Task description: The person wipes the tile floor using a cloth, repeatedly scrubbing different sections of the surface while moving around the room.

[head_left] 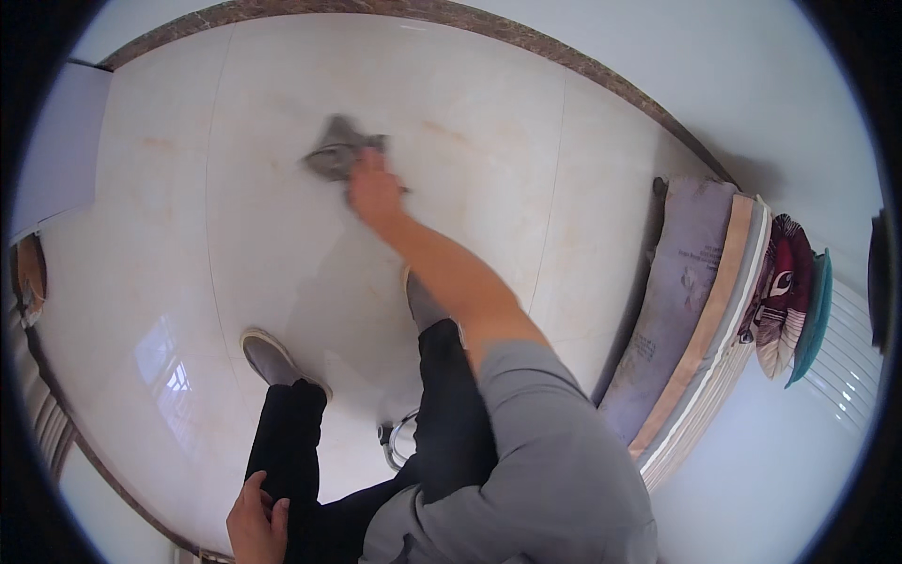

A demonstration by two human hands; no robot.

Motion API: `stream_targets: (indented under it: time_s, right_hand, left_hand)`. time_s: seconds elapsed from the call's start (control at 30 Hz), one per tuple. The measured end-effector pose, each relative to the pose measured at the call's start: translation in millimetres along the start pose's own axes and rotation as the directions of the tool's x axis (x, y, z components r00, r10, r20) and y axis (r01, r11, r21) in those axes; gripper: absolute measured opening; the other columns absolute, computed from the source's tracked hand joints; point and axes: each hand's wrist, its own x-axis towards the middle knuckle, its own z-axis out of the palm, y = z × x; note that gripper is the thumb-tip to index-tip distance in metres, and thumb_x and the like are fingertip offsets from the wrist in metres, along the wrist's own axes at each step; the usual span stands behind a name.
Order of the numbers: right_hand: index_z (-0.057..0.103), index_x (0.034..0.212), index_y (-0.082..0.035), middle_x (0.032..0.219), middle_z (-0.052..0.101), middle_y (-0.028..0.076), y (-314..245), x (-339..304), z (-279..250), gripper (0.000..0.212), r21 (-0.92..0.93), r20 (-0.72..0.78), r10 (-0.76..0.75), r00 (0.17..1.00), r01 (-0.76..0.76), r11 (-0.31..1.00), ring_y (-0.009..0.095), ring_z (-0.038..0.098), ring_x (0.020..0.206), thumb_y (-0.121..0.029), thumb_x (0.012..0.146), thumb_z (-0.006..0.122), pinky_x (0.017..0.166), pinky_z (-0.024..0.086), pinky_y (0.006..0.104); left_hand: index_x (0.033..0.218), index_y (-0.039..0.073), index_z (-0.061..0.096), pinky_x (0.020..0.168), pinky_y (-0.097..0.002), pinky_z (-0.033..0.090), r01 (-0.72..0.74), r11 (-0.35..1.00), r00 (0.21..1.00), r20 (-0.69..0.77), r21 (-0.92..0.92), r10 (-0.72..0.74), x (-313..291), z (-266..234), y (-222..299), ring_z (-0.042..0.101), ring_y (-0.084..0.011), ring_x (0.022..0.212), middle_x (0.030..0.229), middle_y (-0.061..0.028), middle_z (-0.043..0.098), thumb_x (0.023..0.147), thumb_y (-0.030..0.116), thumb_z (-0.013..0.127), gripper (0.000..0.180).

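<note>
My right hand [376,193] reaches out over the pale floor [470,75] with the arm stretched forward. It has hold of a crumpled grey cloth [336,155] that lies against the tiles, and both hand and cloth are a little blurred by motion. My left hand [258,526] is at the lower left, beside my black-trousered left leg. Nothing shows in it, and its thumb stands apart from the loosely bent fingers.
My grey shoes [268,355] stand on the tiles. Behind my right leg is a partly hidden metal ring-shaped object [402,440]. A padded seat [691,282] with cushions [785,291] runs along the right. A brown skirting [526,33] edges the far wall; a pale panel [61,141] stands far left.
</note>
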Motion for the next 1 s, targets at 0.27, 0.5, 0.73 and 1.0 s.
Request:
stream_targets:
  time_s: [0.27, 0.5, 0.73, 1.0]
  right_hand:
    - [0.042, 0.145, 0.001, 0.148, 0.045, 0.025, 374.8, -266.8, -87.1, 0.058, -0.083, -0.208, 0.85, 0.485, -0.874, 0.478, 0.04, 0.052, 0.131, -0.024, 0.095, 0.059, 0.108, 0.047, 0.0492]
    - [0.045, 0.148, -0.008, 0.136, 0.061, 0.023, 202.3, -134.7, -119.4, 0.068, 0.326, -0.34, 0.487, 0.804, -0.384, 0.864, 0.041, 0.063, 0.117, -0.007, 0.082, 0.06, 0.094, 0.053, 0.0472]
    - [0.061, 0.133, -0.007, 0.149, 0.054, 0.017, -54.8, 77.1, -5.1, 0.043, -0.153, -0.142, -0.391, 0.909, 0.37, 0.916, 0.036, 0.062, 0.112, -0.017, 0.092, 0.058, 0.086, 0.058, 0.047]
    - [0.058, 0.137, -0.012, 0.145, 0.059, 0.007, -44.5, 105.4, -1.1, 0.043, 0.025, -0.05, -0.148, 0.988, 0.149, 0.988, 0.028, 0.06, 0.123, -0.012, 0.095, 0.053, 0.089, 0.055, 0.052]
  left_hand:
    - [0.138, 0.004, 0.059, 0.076, -0.0435, 0.054, -0.19, 0.979, 0.982, -0.022, -0.068, 0.189, 9.5, -9.5, 17.5, 0.065, -0.0354, 0.082, 0.094, -0.0177, 0.068, 0.097, 0.017, 0.069, 0.045]
    - [0.14, 0.005, 0.057, 0.079, -0.0436, 0.055, -0.132, 0.991, 0.991, 0.022, 0.014, 0.132, 3.6, -13.6, 27.0, 0.066, -0.0355, 0.09, 0.105, -0.0182, 0.068, 0.097, 0.018, 0.068, 0.046]
    - [0.14, 0.006, 0.057, 0.08, -0.0436, 0.054, -0.208, 0.978, 0.978, 0.009, -0.004, 0.208, 24.5, -12.3, 25.6, 0.066, -0.0361, 0.091, 0.105, -0.0184, 0.068, 0.097, 0.018, 0.068, 0.046]
    - [0.138, 0.006, 0.059, 0.075, -0.0442, 0.055, -0.052, 0.999, 0.999, -0.015, 0.011, 0.052, 24.8, -12.4, 25.9, 0.066, -0.0356, 0.082, 0.094, -0.0178, 0.068, 0.096, 0.016, 0.07, 0.044]
